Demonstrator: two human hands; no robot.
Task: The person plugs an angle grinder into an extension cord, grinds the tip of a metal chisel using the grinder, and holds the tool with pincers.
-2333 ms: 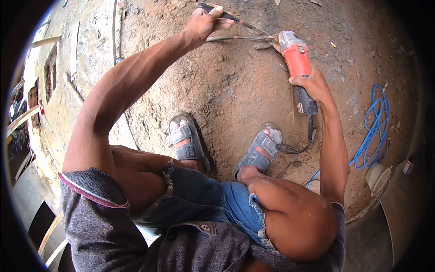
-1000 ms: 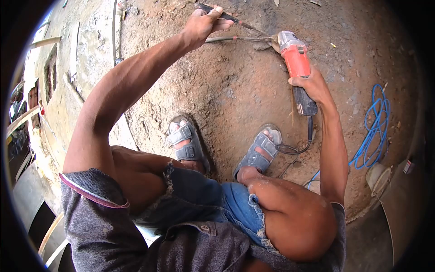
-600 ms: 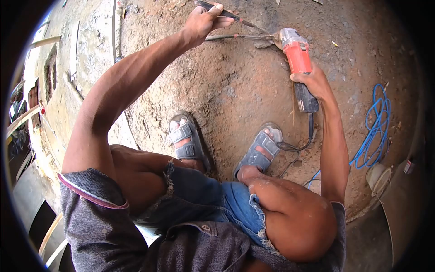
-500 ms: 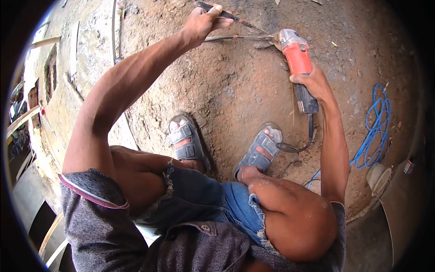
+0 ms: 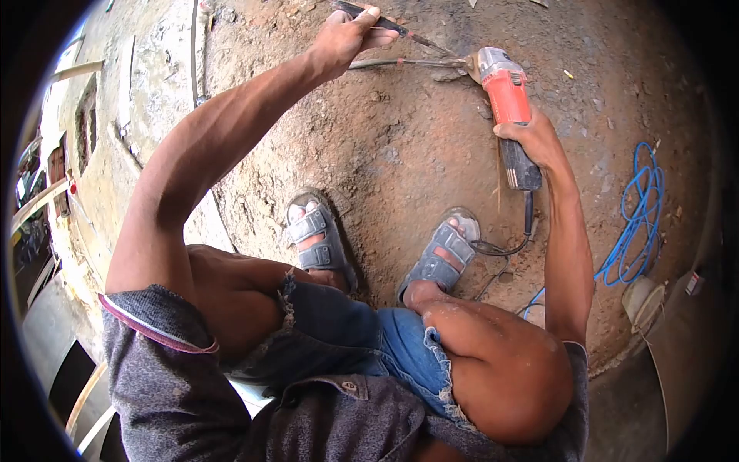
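My right hand (image 5: pixel 530 137) is wrapped round the body of a red and black angle grinder (image 5: pixel 509 98). The grinder's metal head points away from me, close to the ground. My left hand (image 5: pixel 346 38) grips the near end of a long, thin dark metal bar (image 5: pixel 416 38) with a black end. That bar slants down to the right, and its far tip meets the grinder's head. Whether the disc touches it I cannot tell. Just below lies a second thin rod (image 5: pixel 377 63) with a reddish band, also reaching toward the grinder.
My sandalled feet (image 5: pixel 314 239) are planted on rough, dusty ground (image 5: pixel 369 154). The grinder's black cord (image 5: pixel 529 212) runs back beside my foot. A coil of blue cable (image 5: pixel 643 215) lies at the right, near a round pale object (image 5: pixel 643 302). Wooden strips (image 5: pixel 38 202) are at the left.
The grinder has shifted very slightly to the right. Both hands keep their grips, and the bar stays almost where it was.
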